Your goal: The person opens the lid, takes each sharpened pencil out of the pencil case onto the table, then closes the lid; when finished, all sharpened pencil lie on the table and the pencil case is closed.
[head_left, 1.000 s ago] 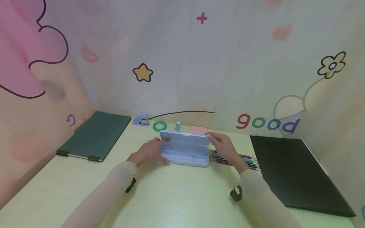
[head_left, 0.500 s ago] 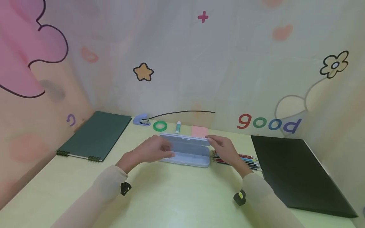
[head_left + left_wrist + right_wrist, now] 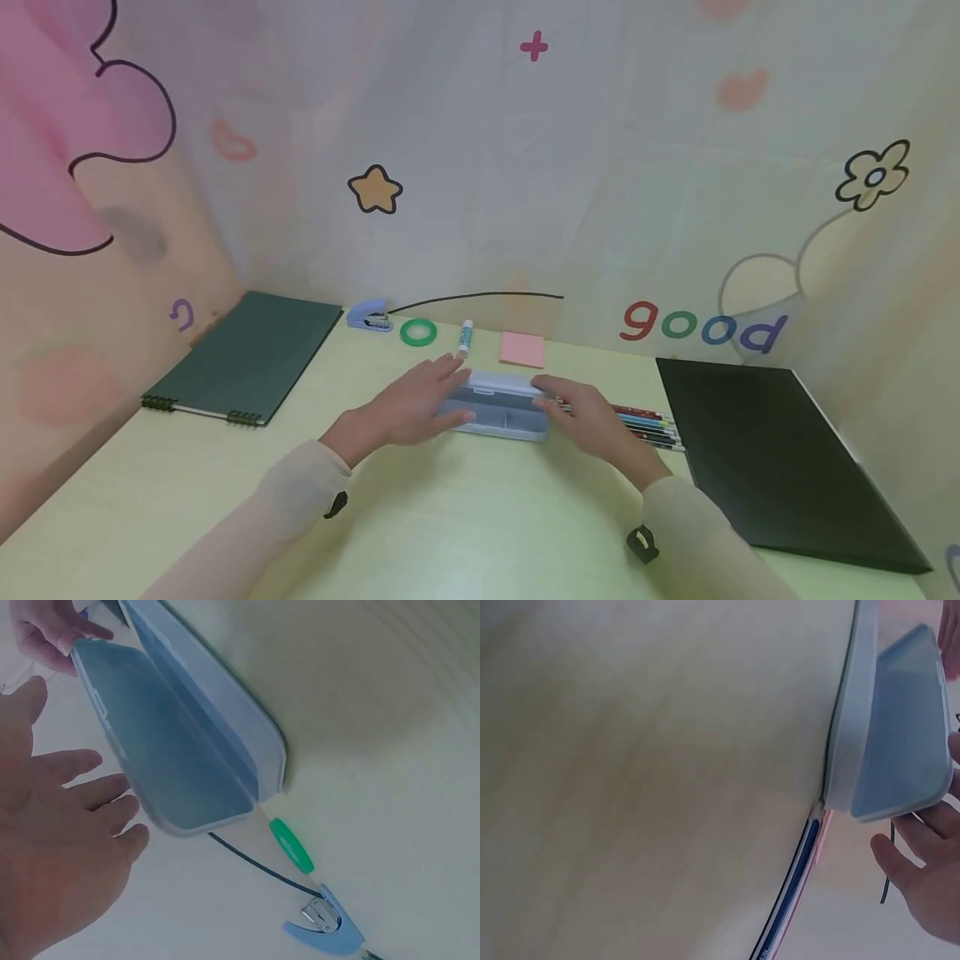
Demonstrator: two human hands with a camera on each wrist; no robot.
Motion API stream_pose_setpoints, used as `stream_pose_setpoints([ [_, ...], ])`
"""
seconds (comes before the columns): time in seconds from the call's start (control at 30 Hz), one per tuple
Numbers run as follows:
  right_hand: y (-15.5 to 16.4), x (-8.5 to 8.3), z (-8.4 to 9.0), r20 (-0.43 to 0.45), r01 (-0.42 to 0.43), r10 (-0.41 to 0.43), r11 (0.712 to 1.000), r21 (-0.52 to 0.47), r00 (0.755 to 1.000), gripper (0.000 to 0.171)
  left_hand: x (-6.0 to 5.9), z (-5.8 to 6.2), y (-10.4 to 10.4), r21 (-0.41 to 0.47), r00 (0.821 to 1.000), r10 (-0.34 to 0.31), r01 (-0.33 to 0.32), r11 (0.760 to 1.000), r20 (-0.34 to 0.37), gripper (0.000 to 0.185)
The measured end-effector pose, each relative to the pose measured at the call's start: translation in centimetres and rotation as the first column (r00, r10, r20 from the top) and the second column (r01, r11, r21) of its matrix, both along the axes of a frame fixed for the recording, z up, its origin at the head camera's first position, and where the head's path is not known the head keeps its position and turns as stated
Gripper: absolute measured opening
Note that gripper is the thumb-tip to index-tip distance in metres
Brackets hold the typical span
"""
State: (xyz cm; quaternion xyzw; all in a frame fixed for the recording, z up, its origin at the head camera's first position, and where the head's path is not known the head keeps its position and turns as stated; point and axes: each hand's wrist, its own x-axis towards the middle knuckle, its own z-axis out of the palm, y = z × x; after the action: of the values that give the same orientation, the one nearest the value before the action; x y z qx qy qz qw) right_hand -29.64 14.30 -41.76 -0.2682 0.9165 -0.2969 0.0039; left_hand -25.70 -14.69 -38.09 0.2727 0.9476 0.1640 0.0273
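Observation:
A pale blue pencil case (image 3: pixel 508 425) lies between my two hands, its hinged lid (image 3: pixel 504 382) partly raised over a divided tray. My left hand (image 3: pixel 408 406) is at the left end with fingers outstretched. In the left wrist view those fingers lie close to the lid's outer edge, and the thumb points away. My right hand (image 3: pixel 588 418) touches the lid's right corner. Its fingers reach over the outer face of the lid, seen in the right wrist view, while the thumb stands apart below. Colored pencils (image 3: pixel 651 427) lie by my right hand, partly hidden by it.
Behind the case are a purple stapler (image 3: pixel 369 317), green tape roll (image 3: pixel 418 332), glue stick (image 3: pixel 466 337) and pink sticky notes (image 3: pixel 522 349). A dark green spiral notebook (image 3: pixel 247 358) lies left, a large black folder (image 3: pixel 780 458) right. A printed curtain backs the table.
The lid has tipped lower toward the tray, uncovering more of the sticky notes. My left hand left the case's left end, rose and stretched its fingers by the lid. My right hand stayed at the corner.

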Motion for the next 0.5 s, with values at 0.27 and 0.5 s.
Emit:
stream_pose_setpoints([
  [0.27, -0.3, 1.8, -0.3, -0.113, -0.094, 0.127, 0.961, 0.26, 0.986, 0.068, 0.5, -0.9, 0.3, -0.116, 0.997, -0.011, 0.019, 0.993, 0.071, 0.064],
  [0.5, -0.4, 2.6, -0.6, -0.137, -0.147, 0.207, 0.923, 0.355, 0.969, 0.072, 0.7, -1.4, 0.8, -0.136, 0.993, -0.027, 0.043, 0.99, 0.118, 0.065],
])
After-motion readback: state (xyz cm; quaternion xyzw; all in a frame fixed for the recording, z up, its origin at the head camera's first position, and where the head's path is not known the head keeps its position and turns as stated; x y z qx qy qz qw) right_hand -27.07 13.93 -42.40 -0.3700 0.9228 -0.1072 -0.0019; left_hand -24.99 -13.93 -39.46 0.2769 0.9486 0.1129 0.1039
